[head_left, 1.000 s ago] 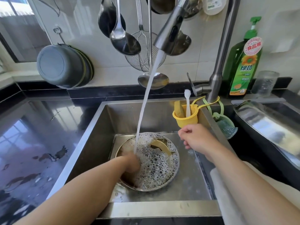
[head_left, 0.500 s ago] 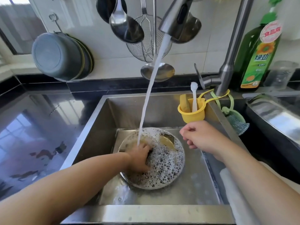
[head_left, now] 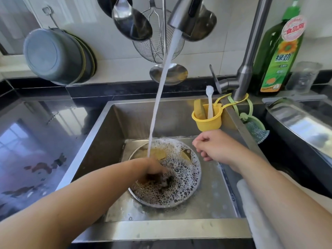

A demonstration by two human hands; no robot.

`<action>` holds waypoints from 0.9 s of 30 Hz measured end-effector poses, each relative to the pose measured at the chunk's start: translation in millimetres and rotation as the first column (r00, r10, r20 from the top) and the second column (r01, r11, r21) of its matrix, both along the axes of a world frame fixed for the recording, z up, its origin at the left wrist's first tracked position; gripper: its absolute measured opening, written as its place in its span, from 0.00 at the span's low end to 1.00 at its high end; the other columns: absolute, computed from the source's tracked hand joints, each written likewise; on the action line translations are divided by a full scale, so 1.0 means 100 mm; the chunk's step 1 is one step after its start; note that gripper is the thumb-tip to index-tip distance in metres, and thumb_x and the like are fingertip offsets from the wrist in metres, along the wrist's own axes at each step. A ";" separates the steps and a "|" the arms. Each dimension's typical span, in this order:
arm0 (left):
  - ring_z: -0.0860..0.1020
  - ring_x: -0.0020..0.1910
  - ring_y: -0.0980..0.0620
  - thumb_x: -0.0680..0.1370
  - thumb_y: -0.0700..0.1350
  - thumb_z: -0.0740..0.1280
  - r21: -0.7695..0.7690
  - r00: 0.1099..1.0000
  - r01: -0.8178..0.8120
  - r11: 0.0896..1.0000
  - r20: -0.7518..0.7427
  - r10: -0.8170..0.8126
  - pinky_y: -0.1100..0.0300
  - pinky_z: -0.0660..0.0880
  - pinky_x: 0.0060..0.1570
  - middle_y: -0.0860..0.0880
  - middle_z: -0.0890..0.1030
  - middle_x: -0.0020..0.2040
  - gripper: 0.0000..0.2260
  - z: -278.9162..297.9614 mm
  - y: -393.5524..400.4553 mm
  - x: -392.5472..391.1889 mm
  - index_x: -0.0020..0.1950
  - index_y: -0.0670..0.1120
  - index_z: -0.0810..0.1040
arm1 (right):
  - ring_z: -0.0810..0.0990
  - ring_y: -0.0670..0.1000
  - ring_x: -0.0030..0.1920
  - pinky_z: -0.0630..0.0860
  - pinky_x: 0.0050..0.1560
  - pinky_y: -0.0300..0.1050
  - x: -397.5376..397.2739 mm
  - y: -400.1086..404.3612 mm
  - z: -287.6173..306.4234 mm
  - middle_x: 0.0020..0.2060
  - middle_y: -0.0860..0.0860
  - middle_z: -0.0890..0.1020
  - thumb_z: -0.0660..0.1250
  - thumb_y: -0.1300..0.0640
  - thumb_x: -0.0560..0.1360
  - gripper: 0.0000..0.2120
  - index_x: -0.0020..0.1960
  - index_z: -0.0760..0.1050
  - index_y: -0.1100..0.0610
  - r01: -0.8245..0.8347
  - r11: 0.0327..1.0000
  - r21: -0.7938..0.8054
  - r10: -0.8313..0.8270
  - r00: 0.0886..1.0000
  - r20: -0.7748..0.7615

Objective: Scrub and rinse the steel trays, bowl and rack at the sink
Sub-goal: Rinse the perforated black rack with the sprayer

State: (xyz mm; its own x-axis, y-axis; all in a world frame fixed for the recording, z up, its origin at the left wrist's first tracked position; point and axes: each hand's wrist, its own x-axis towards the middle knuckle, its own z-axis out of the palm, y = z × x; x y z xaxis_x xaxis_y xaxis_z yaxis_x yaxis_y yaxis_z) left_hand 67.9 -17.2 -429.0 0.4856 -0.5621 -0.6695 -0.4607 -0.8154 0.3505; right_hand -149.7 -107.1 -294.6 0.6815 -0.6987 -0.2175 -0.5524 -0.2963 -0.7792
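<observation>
A round steel bowl (head_left: 196, 186) sits on the sink (head_left: 172, 119) floor, full of dark foamy water with yellow pieces (head_left: 159, 154) floating at its far side. Water (head_left: 161, 97) runs from the faucet head (head_left: 185, 13) into the bowl. My left hand (head_left: 150, 168) reaches into the bowl; its fingertips are under the foam, and what they hold is hidden. My right hand (head_left: 213, 148) hovers over the bowl's right rim, fingers curled, holding nothing. A steel tray (head_left: 305, 126) lies on the counter at the right.
A yellow caddy (head_left: 208, 121) with a white brush hangs on the sink's back right wall. A green soap bottle (head_left: 280, 56) and a clear cup (head_left: 303, 78) stand behind. Ladles and a strainer (head_left: 158, 49) hang above. A wet black counter (head_left: 36, 141) lies left; a white cloth (head_left: 255, 212) drapes right.
My left hand has moved around inside the foamy bowl, from its near left part toward the middle. My right hand has stayed curled at the bowl's right side.
</observation>
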 end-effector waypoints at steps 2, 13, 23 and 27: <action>0.81 0.58 0.40 0.78 0.62 0.71 -0.032 0.991 -0.089 0.995 -0.099 0.086 0.43 0.81 0.59 0.40 0.79 0.64 0.31 0.02 0.03 0.03 0.72 0.41 0.72 | 0.83 0.53 0.45 0.83 0.54 0.56 0.00 0.00 -0.01 0.46 0.56 0.85 0.64 0.56 0.82 0.07 0.50 0.81 0.53 -0.003 1.000 0.003 0.003 1.000 -0.001; 0.85 0.52 0.40 0.84 0.41 0.64 -0.041 0.885 -0.334 0.942 -0.357 0.299 0.49 0.84 0.44 0.38 0.83 0.56 0.11 0.17 0.07 0.00 0.65 0.37 0.71 | 0.79 0.50 0.41 0.83 0.50 0.51 -0.01 0.00 0.01 0.48 0.59 0.85 0.64 0.60 0.82 0.08 0.51 0.82 0.58 0.018 0.999 0.030 -0.018 1.000 -0.008; 0.81 0.44 0.47 0.86 0.35 0.58 -0.355 0.721 -0.666 0.656 -0.530 0.446 0.47 0.81 0.46 0.43 0.81 0.49 0.07 0.93 0.48 0.04 0.58 0.41 0.75 | 0.77 0.51 0.39 0.81 0.40 0.45 -0.05 0.04 0.01 0.41 0.56 0.81 0.63 0.63 0.82 0.08 0.52 0.81 0.62 0.105 0.993 0.055 -0.105 0.994 0.002; 0.80 0.40 0.46 0.84 0.31 0.57 -0.425 0.686 -0.723 0.545 -0.532 0.496 0.50 0.80 0.33 0.40 0.81 0.52 0.13 0.85 0.62 -0.09 0.62 0.44 0.75 | 0.81 0.53 0.49 0.79 0.49 0.48 -0.01 0.13 0.28 0.50 0.51 0.83 0.63 0.57 0.83 0.10 0.59 0.80 0.59 0.220 0.950 -0.220 -0.187 0.969 0.161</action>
State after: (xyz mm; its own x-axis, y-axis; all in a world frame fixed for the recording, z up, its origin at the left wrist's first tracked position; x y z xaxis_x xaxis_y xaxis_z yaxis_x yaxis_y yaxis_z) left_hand 59.3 45.1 -344.3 0.6868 -0.5177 -0.5101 0.3012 -0.4361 0.8480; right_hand -150.3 -94.4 -267.0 0.5309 -0.8457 0.0546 -0.5134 -0.3722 -0.7732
